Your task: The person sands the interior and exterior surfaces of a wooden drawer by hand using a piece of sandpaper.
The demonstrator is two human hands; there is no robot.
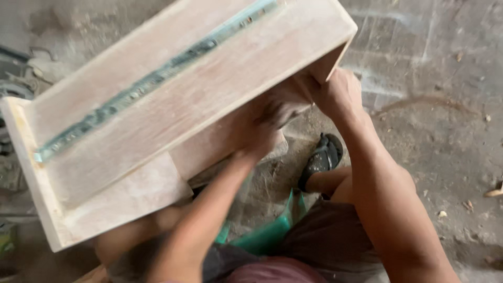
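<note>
Left hand (pixel 259 128) blurred, grip unclear, right hand (pixel 335 94) gripping wooden drawer (pixel 209 89) corner edge

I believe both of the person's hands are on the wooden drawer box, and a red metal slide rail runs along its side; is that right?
Not quite: the head view shows the slide rail is greenish-grey, not red. Both the left hand and right hand are indeed on the wooden drawer box.

Dusty grey concrete floor (pixel 429 78), scattered wood chips (pixel 466 205), dim daylight.
</note>
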